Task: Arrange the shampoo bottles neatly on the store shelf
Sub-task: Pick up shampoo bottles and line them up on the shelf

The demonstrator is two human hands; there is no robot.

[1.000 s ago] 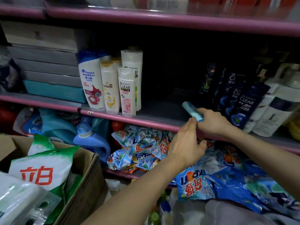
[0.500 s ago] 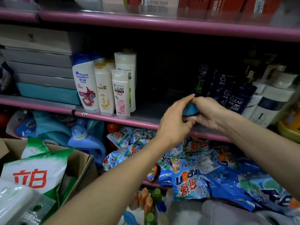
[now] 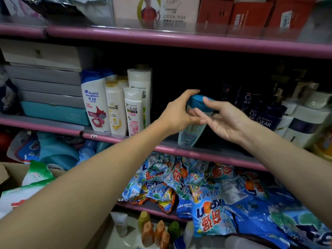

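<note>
In the head view, a pale shampoo bottle with a blue cap (image 3: 193, 129) stands near the front edge of the pink-edged middle shelf (image 3: 206, 153), leaning slightly, in the open gap between two groups of bottles. The left hand (image 3: 177, 112) is wrapped around the bottle's upper part just under the cap, thumb over the top and fingers closed on it. The right hand (image 3: 225, 119) is beside the cap with its fingers spread and loose, fingertips touching or nearly touching the bottle; it does not grip it. To the left of the gap stand a Head & Shoulders bottle (image 3: 95, 101), a Pantene bottle (image 3: 115, 107) and a white Clear bottle (image 3: 133, 111), upright and close together, with taller white bottles behind. To the right, dark blue Clear bottles (image 3: 264, 114) crowd against large white bottles (image 3: 305, 123). Flat boxes (image 3: 46, 87) are stacked at the far left of the same shelf. Below it, blue detergent bags (image 3: 206, 198) lie in a loose heap.
</note>
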